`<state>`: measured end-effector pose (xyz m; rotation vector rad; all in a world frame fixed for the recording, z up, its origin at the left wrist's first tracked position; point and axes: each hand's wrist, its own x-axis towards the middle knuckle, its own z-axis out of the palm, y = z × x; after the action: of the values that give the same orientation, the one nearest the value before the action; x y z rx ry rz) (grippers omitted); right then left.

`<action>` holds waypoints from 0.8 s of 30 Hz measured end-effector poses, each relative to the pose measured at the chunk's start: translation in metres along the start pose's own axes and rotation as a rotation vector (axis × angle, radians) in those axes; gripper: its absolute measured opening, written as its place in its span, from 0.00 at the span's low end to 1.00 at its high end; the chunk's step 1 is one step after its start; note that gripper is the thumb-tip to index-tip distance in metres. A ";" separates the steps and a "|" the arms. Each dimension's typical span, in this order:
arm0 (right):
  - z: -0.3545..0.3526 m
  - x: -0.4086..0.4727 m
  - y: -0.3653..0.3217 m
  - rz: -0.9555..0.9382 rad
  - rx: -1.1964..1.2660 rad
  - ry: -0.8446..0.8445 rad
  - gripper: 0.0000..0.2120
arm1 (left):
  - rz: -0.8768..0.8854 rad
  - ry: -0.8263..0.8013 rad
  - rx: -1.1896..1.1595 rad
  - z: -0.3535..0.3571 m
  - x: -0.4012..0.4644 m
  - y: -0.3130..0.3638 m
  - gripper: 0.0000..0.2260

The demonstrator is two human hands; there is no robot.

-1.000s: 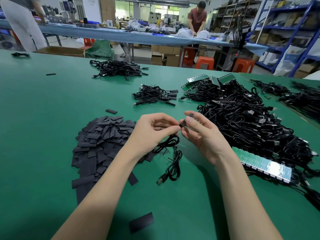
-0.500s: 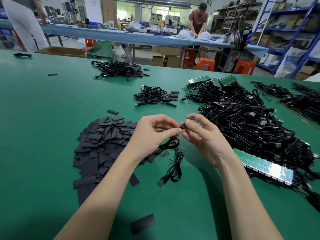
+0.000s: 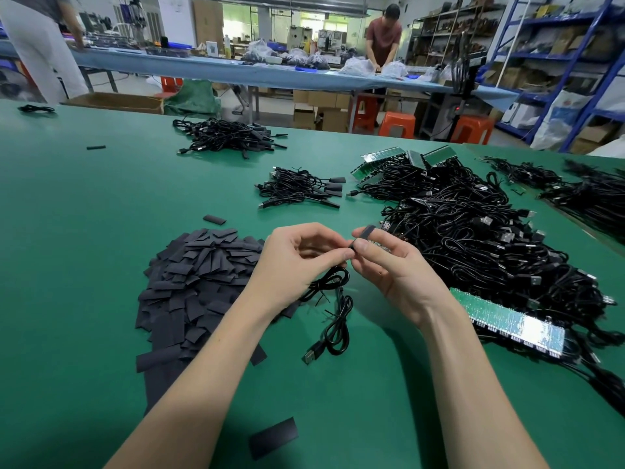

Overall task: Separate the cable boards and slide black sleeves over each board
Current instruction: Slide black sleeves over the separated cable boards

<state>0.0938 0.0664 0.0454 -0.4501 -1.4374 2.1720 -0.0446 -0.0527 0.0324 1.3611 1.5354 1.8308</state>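
A: Since a second ago the black sleeve point(image 3: 364, 234) has slid further out past the right thumb; the hands stay where they were at mid-frame.

B: And the grip?

A: The right hand point(image 3: 395, 269) pinches the flat, matte sleeve between thumb and forefinger. A small board point(image 3: 381, 247) glints just behind that thumb. The left hand point(image 3: 297, 262) curls its fingertips against the sleeve's near end; a thin glossy cable point(image 3: 333, 309) loops down to a metal USB plug lying on the green table point(image 3: 84, 265).

B: Around them?

A: Left of centre, a heap of flat black sleeves point(image 3: 199, 282). Right, a tangled pile of cables point(image 3: 490, 252) partly covering a shiny green strip of boards point(image 3: 510, 319).
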 end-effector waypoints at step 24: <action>0.008 0.003 0.007 0.017 0.163 0.055 0.09 | -0.022 0.035 0.025 -0.002 0.000 0.001 0.05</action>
<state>0.0859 0.0600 0.0421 -0.4609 -1.2202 2.2506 -0.0463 -0.0541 0.0338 1.3243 1.5901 1.8376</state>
